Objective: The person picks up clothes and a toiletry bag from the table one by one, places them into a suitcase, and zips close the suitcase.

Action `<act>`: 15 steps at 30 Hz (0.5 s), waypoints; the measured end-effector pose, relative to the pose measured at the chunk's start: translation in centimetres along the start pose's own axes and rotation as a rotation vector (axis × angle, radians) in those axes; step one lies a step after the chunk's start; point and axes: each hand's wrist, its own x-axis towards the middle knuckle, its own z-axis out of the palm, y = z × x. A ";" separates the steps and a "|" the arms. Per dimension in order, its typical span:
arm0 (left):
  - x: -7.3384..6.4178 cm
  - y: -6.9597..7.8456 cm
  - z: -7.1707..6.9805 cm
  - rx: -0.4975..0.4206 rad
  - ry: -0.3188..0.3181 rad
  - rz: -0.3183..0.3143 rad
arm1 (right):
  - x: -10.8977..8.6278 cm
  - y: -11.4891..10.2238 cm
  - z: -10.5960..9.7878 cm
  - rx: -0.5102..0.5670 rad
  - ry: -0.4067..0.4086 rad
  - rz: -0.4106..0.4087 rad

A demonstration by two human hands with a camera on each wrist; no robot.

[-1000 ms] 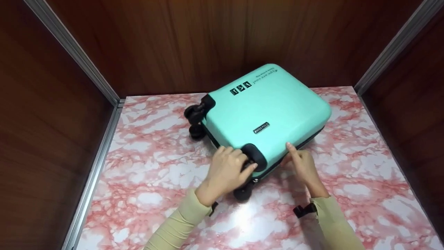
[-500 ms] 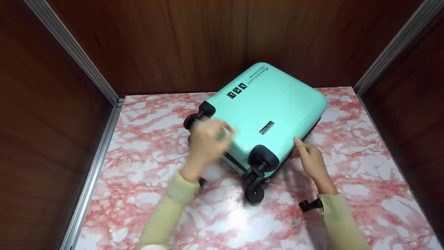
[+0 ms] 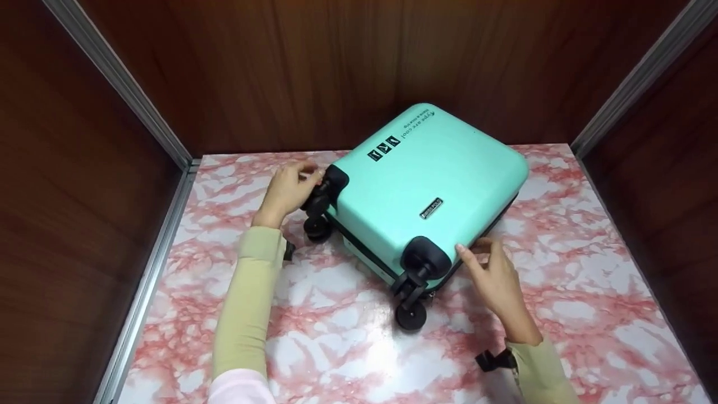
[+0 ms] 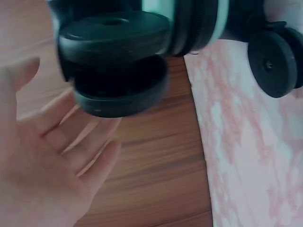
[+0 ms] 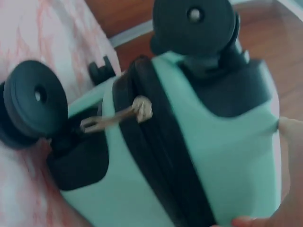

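Observation:
A mint-green hard-shell suitcase lies flat, its black wheels pointing toward the near left. My left hand is at the far-left wheels, thumb beside the black wheel housing. In the left wrist view its fingers are spread and loosely bent behind a twin wheel, with no clear grip on it. My right hand holds the suitcase's near right edge, thumb on the upper shell and fingers against the side. The right wrist view shows thumb and a fingertip touching the shell, and a zip puller by the wheels.
The suitcase rests on a red-and-white marbled tabletop. Dark wooden panels stand behind and at both sides, with metal strips along the corners. Another wheel sticks out at the near corner.
My left hand has let go of the near wheel and moved left and away to the far-left wheels. The suitcase has turned slightly. My right hand has shifted a little along its edge.

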 end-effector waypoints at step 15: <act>-1.3 -0.7 2.1 -0.058 -0.050 -0.017 | -0.4 -1.2 -0.7 -0.043 -0.103 0.003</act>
